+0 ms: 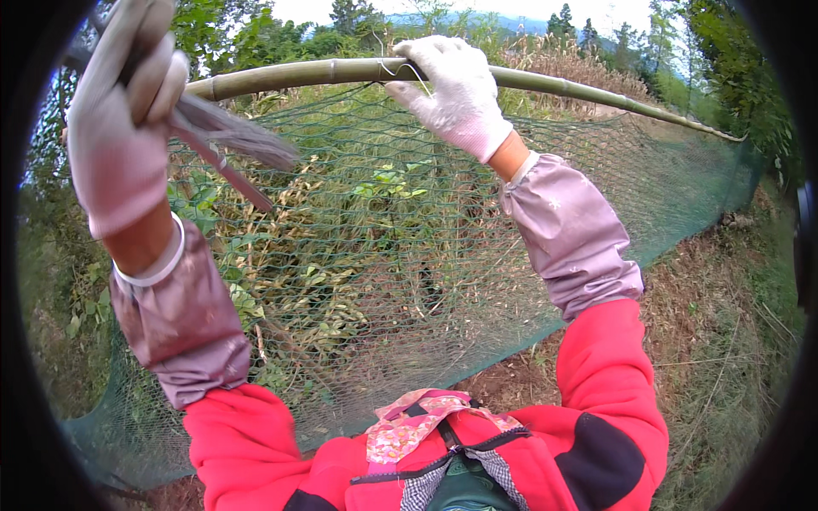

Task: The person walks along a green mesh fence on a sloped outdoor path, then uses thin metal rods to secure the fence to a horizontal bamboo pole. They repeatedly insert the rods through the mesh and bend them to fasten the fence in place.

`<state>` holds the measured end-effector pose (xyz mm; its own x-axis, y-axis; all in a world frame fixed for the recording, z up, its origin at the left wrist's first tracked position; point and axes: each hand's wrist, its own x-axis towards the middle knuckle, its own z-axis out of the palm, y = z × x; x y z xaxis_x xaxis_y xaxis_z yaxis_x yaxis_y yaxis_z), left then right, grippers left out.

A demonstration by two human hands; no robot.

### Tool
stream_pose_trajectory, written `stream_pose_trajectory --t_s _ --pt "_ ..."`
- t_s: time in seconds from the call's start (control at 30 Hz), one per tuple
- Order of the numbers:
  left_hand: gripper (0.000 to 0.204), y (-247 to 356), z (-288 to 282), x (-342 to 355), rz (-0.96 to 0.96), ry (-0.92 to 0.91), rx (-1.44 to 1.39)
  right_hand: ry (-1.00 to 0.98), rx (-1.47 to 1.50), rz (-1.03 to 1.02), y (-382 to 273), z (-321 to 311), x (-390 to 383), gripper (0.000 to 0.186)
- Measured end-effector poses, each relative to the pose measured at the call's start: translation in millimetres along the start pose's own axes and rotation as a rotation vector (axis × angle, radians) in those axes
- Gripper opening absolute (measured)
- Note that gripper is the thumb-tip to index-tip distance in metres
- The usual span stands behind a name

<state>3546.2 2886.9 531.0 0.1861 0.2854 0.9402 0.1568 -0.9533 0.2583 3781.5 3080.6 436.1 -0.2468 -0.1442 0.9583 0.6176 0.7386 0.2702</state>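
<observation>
A long green bamboo pole [332, 71] runs across the upper view, with green netting [341, 170] hanging below it. My right hand [460, 94], in a white glove, grips the pole near its middle, fingers over the top and thumb underneath. A thin white tie [407, 70] loops round the pole by those fingers. At the upper left, my gloved left hand [123, 128] is raised with its fingers closed round a grey, two-armed tool [226, 140]. Motion blurs this tool; its exact kind is unclear. The pole's left end is partly hidden behind that hand.
Leafy plants and dry stalks [315, 289] stand behind the netting. The net's lower green edge [503, 353] slants down toward the left above brown soil [520, 379]. Grass [724, 366] covers the slope at right. Trees [724, 68] rise at the far right.
</observation>
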Motion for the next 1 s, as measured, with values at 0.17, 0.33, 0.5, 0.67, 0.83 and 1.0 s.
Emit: stream_pose_trajectory --t_s 0.17,0.33,0.5,0.67,0.83,1.0 --pt "0.032 3 36 -99 -0.211 0.459 -0.259 0.006 0.201 0.112 -6 15 9 0.015" --pt "0.017 -16 67 -195 -0.615 0.464 -0.300 0.065 0.388 0.236 -9 21 11 0.010" --pt "0.014 -27 93 -269 -0.940 0.529 -0.393 -0.072 0.551 0.327 -4 20 15 0.012" --pt "0.015 -32 106 -303 -1.067 0.443 -0.587 -0.554 0.844 0.345 33 7 43 0.015" --pt "0.015 -28 123 -313 -1.201 0.259 -0.714 -0.777 0.914 0.304 57 15 58 0.019" --pt "0.015 -23 124 -321 -1.232 0.254 -0.712 -0.650 0.473 0.406 36 -5 48 0.028"
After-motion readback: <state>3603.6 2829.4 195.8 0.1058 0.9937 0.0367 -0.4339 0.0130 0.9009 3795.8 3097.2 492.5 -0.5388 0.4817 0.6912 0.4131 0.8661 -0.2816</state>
